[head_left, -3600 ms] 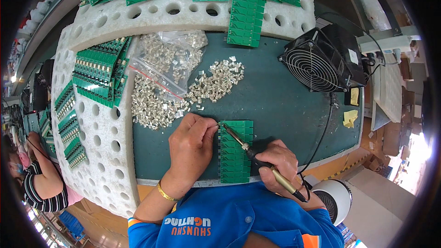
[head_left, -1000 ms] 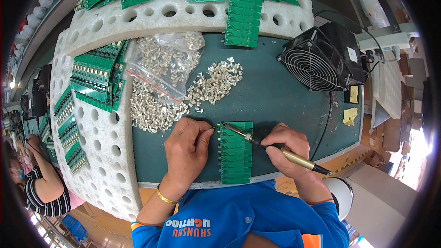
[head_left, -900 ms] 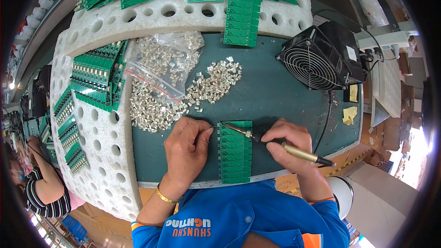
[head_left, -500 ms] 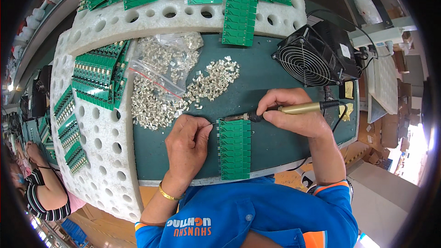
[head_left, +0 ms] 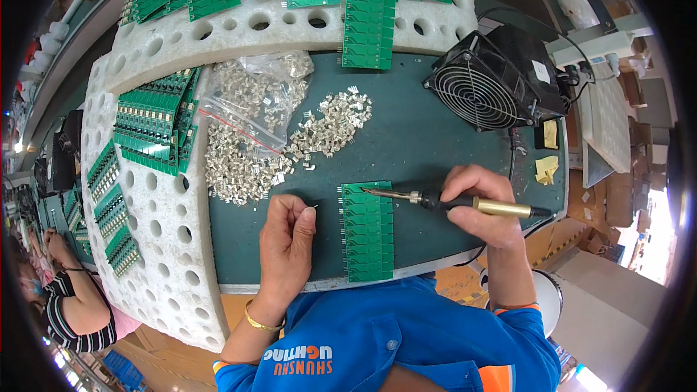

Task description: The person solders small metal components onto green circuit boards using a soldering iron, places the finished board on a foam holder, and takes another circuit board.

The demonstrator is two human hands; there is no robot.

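Note:
A green circuit board panel [head_left: 369,239] lies on the dark green worktop near its front edge, with small pins along its left side. My right hand [head_left: 483,207] grips a soldering iron [head_left: 501,207] by its gold and black handle, its tip over the panel's top left end. Whether the tip touches cannot be seen. Left of the panel, my left hand [head_left: 288,247] is closed in a pinch, and a short end of thin solder wire [head_left: 315,207] sticks out past the thumb. Beyond it lies a heap of small white pin connectors [head_left: 243,170].
A clear plastic bag [head_left: 265,91] of connectors lies at the heap's far side. White foam sheets [head_left: 163,247] along the left and back carry more green boards [head_left: 149,120]. A black fan [head_left: 483,87] stands at the right. Another person's arm [head_left: 80,297] shows at far left.
My left hand has drawn back from the panel's edge, toward me and left, with the solder wire. My right hand has shifted right and nearer, the iron still over the panel's far end.

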